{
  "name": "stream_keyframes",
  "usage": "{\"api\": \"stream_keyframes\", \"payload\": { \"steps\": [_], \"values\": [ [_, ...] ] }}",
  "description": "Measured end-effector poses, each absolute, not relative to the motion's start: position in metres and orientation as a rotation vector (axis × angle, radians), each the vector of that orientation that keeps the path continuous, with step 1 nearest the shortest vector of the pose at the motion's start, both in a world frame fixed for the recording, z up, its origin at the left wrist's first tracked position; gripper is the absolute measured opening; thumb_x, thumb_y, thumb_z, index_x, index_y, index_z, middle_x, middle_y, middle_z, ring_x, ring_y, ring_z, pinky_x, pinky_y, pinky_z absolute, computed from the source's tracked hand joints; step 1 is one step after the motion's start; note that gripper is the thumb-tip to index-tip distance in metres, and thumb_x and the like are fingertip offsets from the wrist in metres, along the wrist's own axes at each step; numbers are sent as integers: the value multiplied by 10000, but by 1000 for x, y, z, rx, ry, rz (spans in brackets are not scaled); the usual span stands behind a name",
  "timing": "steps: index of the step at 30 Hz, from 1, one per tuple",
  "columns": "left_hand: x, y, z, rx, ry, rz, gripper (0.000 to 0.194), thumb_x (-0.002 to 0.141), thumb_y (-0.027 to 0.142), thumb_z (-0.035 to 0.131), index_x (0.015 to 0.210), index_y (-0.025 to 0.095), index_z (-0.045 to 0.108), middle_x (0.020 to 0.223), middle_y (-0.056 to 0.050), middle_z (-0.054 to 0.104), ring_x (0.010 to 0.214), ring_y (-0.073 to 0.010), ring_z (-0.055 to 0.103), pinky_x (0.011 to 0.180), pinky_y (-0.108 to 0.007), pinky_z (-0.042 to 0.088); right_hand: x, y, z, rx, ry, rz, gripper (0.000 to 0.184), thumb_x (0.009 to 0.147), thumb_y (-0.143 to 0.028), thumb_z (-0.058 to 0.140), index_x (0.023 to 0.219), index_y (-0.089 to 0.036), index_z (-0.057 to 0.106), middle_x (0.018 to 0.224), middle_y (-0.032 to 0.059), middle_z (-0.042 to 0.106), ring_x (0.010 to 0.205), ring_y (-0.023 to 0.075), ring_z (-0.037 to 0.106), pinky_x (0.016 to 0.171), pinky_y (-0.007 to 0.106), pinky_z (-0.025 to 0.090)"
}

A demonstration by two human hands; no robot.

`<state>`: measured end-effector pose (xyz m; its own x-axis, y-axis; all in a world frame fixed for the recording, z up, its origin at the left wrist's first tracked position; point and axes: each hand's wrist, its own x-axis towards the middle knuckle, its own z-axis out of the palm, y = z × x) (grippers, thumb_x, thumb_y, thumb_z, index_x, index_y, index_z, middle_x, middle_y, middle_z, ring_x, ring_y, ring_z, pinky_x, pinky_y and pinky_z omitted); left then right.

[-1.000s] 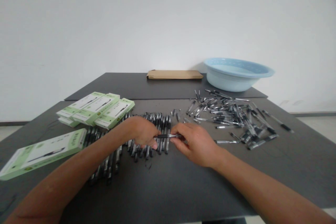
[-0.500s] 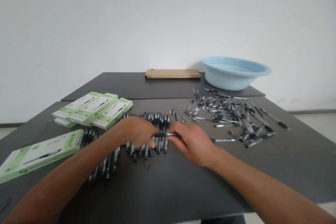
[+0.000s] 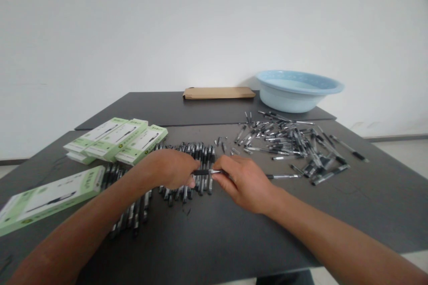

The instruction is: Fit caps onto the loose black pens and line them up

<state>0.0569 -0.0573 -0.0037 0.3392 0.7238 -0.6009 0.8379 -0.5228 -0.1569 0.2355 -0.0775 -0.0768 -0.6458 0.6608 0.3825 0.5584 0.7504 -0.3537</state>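
A pen (image 3: 202,172) with a black grip and a silvery tip lies level between my two hands, over the rows of pens. My left hand (image 3: 175,169) is closed around its barrel end. At the tip end, the fingers of my right hand (image 3: 242,178) are pinched together; whether a cap is between them is hidden. Beneath and beside my left hand, pens (image 3: 205,164) lie side by side in a row. More lined-up pens (image 3: 133,211) show past my left forearm, which covers part of them.
Green-and-white pen boxes (image 3: 115,138) are stacked at the left, with another box (image 3: 53,193) nearer me. Loose pens and parts (image 3: 284,140) are heaped at the right. Behind them stand a light blue basin (image 3: 290,98) and a flat cardboard piece (image 3: 219,93) on the dark table (image 3: 207,240).
Both hands hold nearly the same pose on the pen. The whole view has shifted slightly; the pens and boxes lie as before.
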Motion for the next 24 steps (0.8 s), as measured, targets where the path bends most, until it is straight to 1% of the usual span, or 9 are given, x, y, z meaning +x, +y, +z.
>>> {"api": "stream_keyframes", "payload": {
  "steps": [8,15,24],
  "values": [
    [54,-56,-10,2398,1453,-950,464,834,323,534,1279,196,503,1167,-154,634,1018,-321,601,796,-387,476,237,-77,-78,-901,-2457,243,190,933,-322,395,917,-173,511,774,45,599,712,168,523,631,262,346],
    [55,-59,-8,2417,1468,-879,369,819,295,544,1171,190,577,1108,-139,663,965,-302,622,763,-367,479,237,-79,-77,-884,-2447,267,191,934,-327,394,917,-175,507,780,52,601,729,174,528,651,269,352],
    [54,-58,-8,2418,1435,-882,387,833,302,514,1210,215,541,1141,-115,653,988,-284,615,765,-344,475,237,-79,-77,-905,-2425,236,188,930,-321,392,924,-175,510,789,56,606,731,178,535,649,274,365]
  ]
}}
